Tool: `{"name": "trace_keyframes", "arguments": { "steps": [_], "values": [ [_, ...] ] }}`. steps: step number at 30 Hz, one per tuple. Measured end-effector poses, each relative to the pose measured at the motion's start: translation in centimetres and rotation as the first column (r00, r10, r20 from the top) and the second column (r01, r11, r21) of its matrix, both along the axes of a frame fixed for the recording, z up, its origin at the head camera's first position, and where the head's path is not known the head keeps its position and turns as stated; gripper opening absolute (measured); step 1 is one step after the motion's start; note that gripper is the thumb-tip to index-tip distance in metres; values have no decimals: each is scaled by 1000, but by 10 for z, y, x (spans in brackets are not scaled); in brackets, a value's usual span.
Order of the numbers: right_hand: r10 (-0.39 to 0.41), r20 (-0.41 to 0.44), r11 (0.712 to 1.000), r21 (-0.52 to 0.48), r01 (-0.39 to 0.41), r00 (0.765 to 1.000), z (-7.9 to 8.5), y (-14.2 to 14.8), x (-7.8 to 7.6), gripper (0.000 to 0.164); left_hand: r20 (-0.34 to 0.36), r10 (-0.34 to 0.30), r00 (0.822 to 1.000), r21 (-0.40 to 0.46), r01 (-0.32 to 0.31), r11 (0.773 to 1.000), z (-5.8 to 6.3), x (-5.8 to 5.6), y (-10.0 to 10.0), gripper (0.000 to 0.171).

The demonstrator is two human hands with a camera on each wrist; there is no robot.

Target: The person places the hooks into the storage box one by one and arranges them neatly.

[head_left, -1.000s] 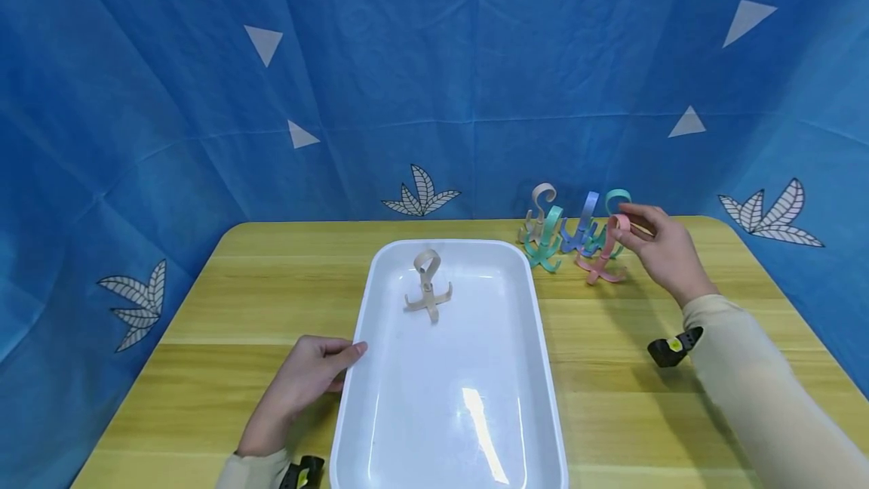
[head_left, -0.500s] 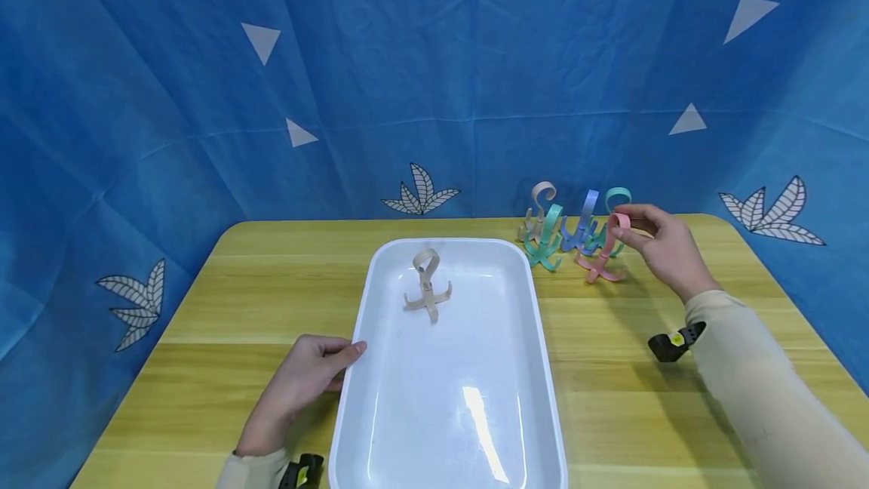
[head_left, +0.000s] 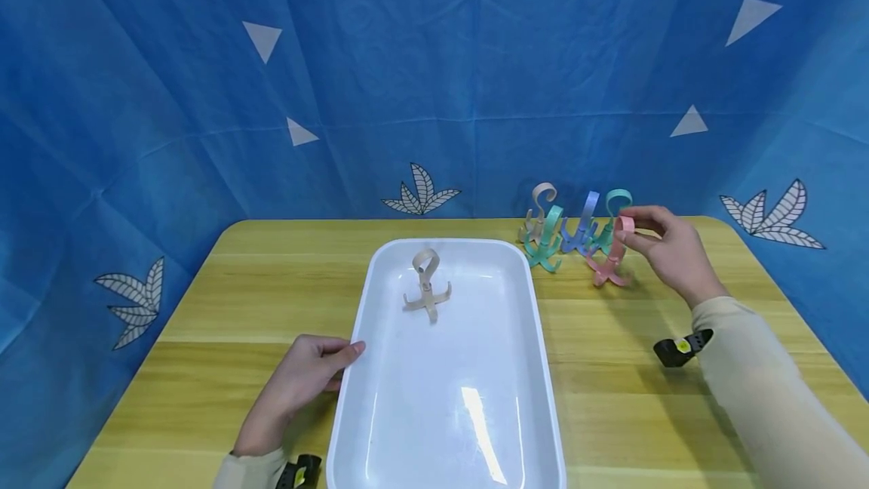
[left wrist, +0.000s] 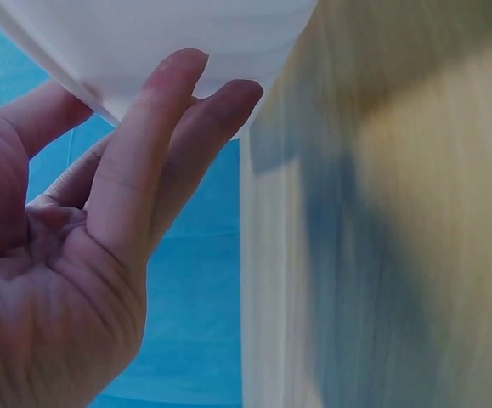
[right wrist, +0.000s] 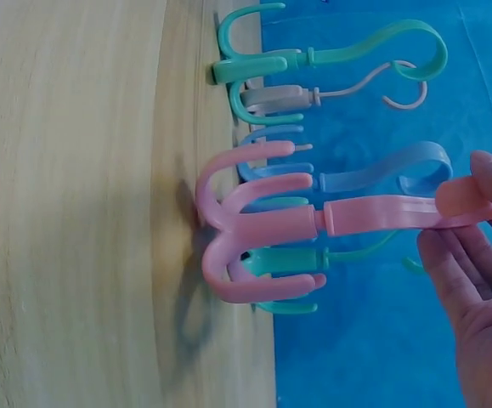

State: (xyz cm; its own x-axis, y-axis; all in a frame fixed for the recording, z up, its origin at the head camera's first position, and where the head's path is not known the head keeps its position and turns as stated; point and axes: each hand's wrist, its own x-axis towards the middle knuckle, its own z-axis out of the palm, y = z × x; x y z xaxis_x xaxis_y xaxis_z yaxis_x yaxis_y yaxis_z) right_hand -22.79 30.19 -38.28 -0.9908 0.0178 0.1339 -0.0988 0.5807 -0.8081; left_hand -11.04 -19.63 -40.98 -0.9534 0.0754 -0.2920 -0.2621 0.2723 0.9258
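First, near edge of the head view: white tray (head_left: 448,383), long, lying on the wooden counter (head_left: 271,270) and cut off by the bottom of the view. To its left, a pale left sleeve (head_left: 247,472) with a dark wristband beside it. Left grip (head_left: 302,376), a bare hand, at the tray's left side: thumb over the rim, fingers against the outer wall, pinching the tray. The left wrist view shows two extended fingertips on the tray's outside.

Right: pale right sleeve (head_left: 767,391) reaching across the counter, a second wristband at the cuff.

Farther: beige hook (head_left: 428,299) inside the tray, far half, left of middle; loop up, prongs down; well apart from both hands.

Right grip (head_left: 672,255): thumb and fingers pinch the pink hook (head_left: 613,259) by its loop. Pink hook is outside the tray, beyond its right side, over the counter's far right part; near upright, prongs down. Prong contact with counter: cannot tell.

Front teal hook (head_left: 545,247): just beside the tray's far right corner. Behind: blue hook (head_left: 582,234); rear teal hook (head_left: 604,238), partly covered by the pink one; rear beige hook (head_left: 539,215), behind the front teal.

Farthest: blue cloth (head_left: 434,59), triangle and leaf prints.
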Motion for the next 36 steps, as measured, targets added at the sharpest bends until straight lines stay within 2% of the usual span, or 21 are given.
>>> {"name": "trace_keyframes", "arguments": {
  "steps": [9, 18, 28, 36],
  "values": [
    [-3, -20, 999, 45, 4, 1000, 4, 3, 9, 59, 4, -13, 1000, 18, 13, 1000, 0, 0, 0, 41],
    [16, -12, 1000, 19, -16, 1000, 12, -1, 17, 61, 10, -4, 1000, 5, 4, 1000, 0, 1, 0, 42],
    [35, -51, 999, 38, -34, 998, 19, 0, 24, 52, 7, 1, 1000, -5, -1, 1000, 1, 1, 0, 42],
    [78, -39, 994, 75, -75, 996, 22, -4, 27, 48, 11, -8, 1000, 11, 8, 1000, 1, 1, -1, 44]
  ]
}}
